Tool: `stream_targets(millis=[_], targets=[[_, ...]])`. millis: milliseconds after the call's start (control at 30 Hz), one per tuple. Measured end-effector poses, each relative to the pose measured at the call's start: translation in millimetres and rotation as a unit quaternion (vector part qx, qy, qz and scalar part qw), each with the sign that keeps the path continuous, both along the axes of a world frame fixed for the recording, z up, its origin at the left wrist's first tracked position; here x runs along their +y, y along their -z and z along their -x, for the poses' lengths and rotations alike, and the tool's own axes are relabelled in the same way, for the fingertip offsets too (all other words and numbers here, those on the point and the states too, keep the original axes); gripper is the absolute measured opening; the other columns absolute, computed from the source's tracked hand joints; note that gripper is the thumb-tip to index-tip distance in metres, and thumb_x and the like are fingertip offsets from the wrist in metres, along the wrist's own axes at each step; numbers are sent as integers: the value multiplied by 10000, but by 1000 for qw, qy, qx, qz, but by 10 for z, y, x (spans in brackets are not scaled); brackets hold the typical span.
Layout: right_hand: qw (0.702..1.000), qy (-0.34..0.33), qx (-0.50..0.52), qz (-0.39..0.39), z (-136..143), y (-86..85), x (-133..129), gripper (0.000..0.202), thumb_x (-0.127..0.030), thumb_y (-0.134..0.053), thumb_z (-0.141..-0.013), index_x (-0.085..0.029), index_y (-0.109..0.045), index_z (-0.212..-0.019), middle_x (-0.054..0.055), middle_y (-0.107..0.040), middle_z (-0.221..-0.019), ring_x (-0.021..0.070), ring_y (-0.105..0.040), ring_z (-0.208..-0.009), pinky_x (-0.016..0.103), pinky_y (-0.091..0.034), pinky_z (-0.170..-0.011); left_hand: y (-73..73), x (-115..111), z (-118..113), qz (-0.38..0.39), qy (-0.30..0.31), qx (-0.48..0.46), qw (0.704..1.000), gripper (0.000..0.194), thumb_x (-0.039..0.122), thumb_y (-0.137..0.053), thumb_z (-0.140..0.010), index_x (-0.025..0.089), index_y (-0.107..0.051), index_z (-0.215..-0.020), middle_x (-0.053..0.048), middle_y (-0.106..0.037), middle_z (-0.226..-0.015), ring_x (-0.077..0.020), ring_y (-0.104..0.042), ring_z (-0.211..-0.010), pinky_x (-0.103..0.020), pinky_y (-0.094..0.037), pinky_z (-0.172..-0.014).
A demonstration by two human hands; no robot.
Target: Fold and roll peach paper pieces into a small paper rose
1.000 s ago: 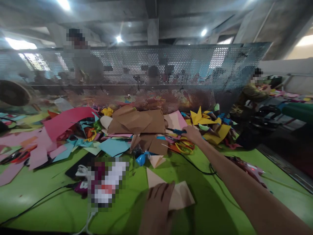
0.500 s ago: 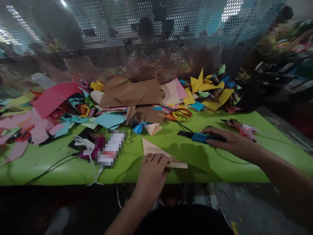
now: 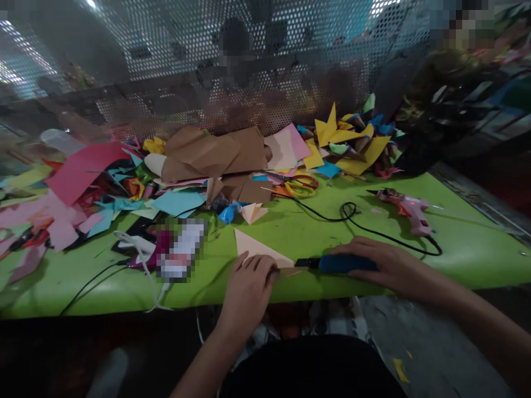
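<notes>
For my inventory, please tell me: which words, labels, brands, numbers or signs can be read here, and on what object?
No text can be read.
White rectangular object on the glossy green table: pixelated, unreadable.
Blue-and-black hand tool in the right hand: any lettering too blurred.
Pink plastic glue gun: any marking too small.

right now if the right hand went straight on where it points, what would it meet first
Led by the blue tool in the right hand, probably the peach paper at its right corner, then the left hand; whether tip and paper touch is unclear.
</notes>
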State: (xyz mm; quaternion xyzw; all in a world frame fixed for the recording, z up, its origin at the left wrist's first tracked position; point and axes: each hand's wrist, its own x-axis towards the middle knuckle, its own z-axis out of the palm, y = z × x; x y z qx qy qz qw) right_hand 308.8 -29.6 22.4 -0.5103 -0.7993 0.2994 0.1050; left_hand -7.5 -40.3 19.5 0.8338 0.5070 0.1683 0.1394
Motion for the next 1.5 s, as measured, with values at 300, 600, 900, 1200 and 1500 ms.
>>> stream_targets(millis=[300, 600, 900, 1200, 1500], targets=[[1000, -16, 15, 1, -21, -53, -9, 352, -450, -593, -890, -392, -661, -1230, 49, -666, -1129, 286, -609, -1028, 431, -486, -901, 103, 69, -64, -25, -48, 11, 998, 45, 197, -515, -947, 206, -556, -964, -37, -647, -979, -221, -586, -942, -386, -473, -852], [999, -11, -11, -47, -10, 31, -118, 366, -435, -532, -931, -383, -634, -1279, 84, -612, -1103, 272, -596, -979, 421, -509, -840, 265, 89, -117, -98, -8, -35, 994, 272, 44, -476, -913, 222, -609, -1070, -66, -598, -1277, -237, -490, -1272, -493, -362, -1128], [998, 8, -6, -55, 31, 23, -193, 389, -421, -544, -923, -404, -614, -1306, 69, -625, -1075, 250, -611, -950, 396, -518, -810, 244, 114, -92, -9, 61, 34, 998, 385, 232, -375, -1012, 281, -493, -1375, -37, -440, -1519, -215, -371, -1416, -475, -343, -1157], [997, 16, -18, -79, 68, 32, -325, 407, -474, -517, -937, -345, -617, -1310, 86, -624, -1059, 235, -632, -907, 374, -531, -757, 243, 85, -133, -31, 69, 124, 989, 477, 378, -348, -1018, 357, -320, -1495, -22, -279, -1608, -249, -227, -1486, -492, -285, -1184], [990, 23, -30, -133, 157, 124, -478, 385, -455, -510, -951, -336, -606, -1304, 75, -620, -1024, 218, -652, -856, 366, -548, -721, 255, 86, -142, -45, 65, 122, 989, 475, 374, -340, -1019, 359, -318, -1494, -13, -290, -1602, -237, -240, -1481, -484, -291, -1186]])
